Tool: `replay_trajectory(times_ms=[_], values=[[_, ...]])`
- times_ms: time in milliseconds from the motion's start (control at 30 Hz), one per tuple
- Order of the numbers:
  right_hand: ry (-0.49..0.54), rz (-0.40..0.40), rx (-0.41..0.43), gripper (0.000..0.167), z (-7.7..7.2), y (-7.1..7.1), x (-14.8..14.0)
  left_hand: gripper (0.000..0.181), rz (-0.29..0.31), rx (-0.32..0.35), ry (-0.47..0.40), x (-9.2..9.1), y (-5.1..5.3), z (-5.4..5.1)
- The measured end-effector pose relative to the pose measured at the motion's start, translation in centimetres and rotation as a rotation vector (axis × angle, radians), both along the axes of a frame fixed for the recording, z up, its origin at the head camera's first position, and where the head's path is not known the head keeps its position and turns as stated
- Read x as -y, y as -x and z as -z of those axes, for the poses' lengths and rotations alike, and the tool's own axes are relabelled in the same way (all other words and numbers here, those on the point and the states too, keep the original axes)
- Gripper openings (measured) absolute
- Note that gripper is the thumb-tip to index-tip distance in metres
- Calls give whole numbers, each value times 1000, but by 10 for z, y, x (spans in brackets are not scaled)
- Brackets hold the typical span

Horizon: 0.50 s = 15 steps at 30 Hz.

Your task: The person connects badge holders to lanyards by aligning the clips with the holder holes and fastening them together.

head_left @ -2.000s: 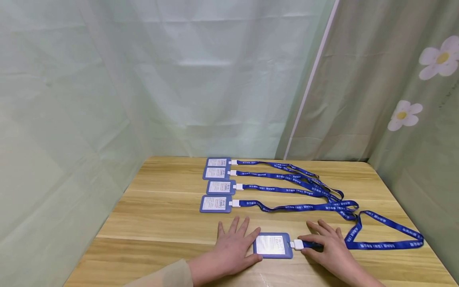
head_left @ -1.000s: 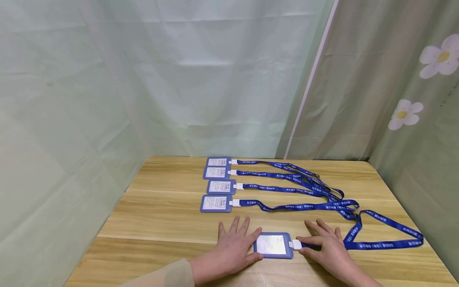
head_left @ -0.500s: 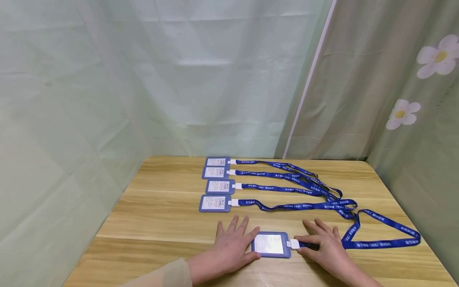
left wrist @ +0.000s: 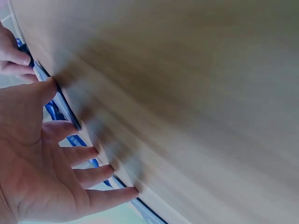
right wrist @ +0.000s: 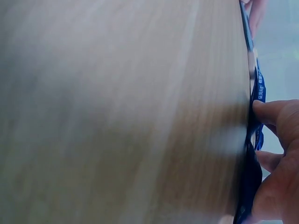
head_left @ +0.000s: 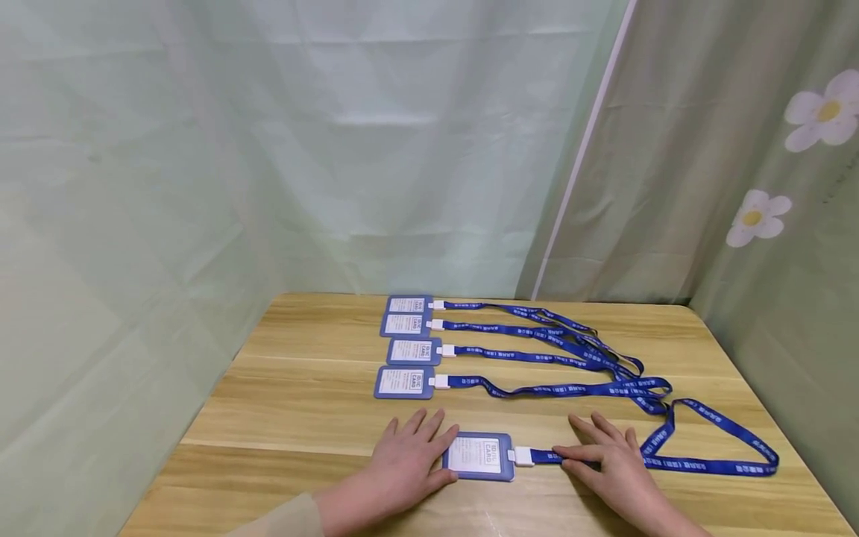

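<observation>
In the head view, a blue badge holder (head_left: 475, 456) with a white ID card lies flat near the table's front. My left hand (head_left: 406, 461) is spread out, its thumb and index fingertip touching the holder's left end. A white clip (head_left: 523, 456) joins the holder to a blue lanyard (head_left: 711, 465), which ends in a loop at the right. My right hand (head_left: 616, 470) pinches the lanyard strap between thumb and index finger, right of the clip. The left wrist view shows the left hand's (left wrist: 42, 168) palm; the right wrist view shows the right thumb (right wrist: 268, 111) against the strap.
Several more badge holders (head_left: 403, 382) with blue lanyards lie in a column at the back, straps running right and partly overlapping. The wooden table (head_left: 288, 418) is bounded by pale curtains (head_left: 376, 186) behind and at both sides.
The badge holder, its clip and my left hand have moved left. My right hand stays about where it was, now on the strap rather than beside the clip. The loop's far end has come left.
</observation>
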State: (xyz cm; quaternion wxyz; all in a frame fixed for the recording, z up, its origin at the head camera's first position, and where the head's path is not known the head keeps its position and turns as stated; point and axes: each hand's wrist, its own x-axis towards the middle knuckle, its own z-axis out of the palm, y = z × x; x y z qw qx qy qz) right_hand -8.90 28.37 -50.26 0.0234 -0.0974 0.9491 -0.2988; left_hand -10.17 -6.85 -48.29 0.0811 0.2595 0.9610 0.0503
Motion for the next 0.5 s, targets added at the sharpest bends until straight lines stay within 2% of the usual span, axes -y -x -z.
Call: replay_trajectory(times_ms=[500], values=[[-58,-19,-38,27,-1,1,-1,65,-26,10,-58,68,2,-3]])
